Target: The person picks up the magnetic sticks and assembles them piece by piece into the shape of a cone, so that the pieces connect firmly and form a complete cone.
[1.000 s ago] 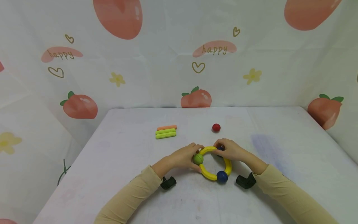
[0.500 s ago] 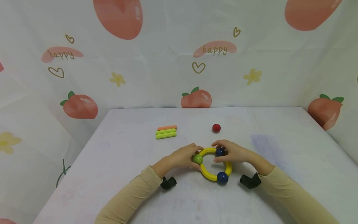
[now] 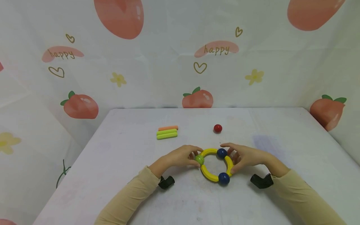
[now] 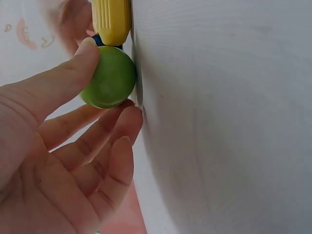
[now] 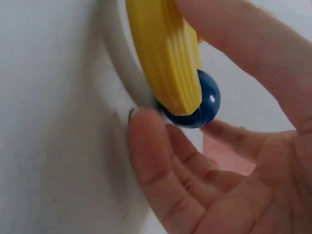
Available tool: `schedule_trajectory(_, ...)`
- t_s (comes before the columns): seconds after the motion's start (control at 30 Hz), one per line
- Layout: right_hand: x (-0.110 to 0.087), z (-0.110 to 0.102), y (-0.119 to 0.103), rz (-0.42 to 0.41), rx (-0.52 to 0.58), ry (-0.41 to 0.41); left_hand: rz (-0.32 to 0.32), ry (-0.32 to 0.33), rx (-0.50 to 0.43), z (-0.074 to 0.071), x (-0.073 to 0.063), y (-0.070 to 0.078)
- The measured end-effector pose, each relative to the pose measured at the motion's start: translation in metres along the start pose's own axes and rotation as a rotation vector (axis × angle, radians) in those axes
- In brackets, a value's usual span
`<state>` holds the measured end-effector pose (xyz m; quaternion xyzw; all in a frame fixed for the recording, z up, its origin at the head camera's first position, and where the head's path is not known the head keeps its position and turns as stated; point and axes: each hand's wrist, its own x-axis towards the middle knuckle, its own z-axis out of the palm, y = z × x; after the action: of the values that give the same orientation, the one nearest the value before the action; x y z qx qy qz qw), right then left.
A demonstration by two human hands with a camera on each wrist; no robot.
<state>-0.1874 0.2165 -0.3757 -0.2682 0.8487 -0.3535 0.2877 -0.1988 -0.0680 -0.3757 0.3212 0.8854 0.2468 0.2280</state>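
On the desk (image 3: 132, 140), two lime sticks (image 3: 167, 136) and an orange stick (image 3: 168, 128) lie side by side beyond your left hand, probably kept there out of your arms' way. Your left grip (image 3: 180, 156) cups the green ball (image 3: 199, 160), thumb to one side and fingers to the other, likely to steady the left of the ring (image 3: 208, 151), which lies on the desk between your hands. The red ball (image 3: 217, 128) sits alone past the ring, apparently spare. The upper blue ball (image 3: 222, 153) and lower blue ball (image 3: 224, 178) each sit between bar ends, seemingly as joints. Your right grip (image 3: 246, 156) is slack, clenched on nothing: the thumb rests against the right bar (image 3: 229, 164) and the fingers spread by the upper blue ball, which suggests light guiding.

Count, left to right: two lime sticks, one orange stick, one green ball, three yellow bars, one red ball, two blue balls. The ring alternates three balls with three bars.
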Motion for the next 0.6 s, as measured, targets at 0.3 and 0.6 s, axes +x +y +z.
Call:
schedule_trajectory(0.3,0.0032,0.0016,0.0028,-0.047,-0.026,0.022,0.008,0.013,-0.025,-0.0014,-0.0025,0.0019)
schedule_trajectory(0.6,0.0081,0.0033,0.0042,-0.033,-0.055,0.058,0.008,0.025,-0.041,-0.0008,-0.0021,0.0010)
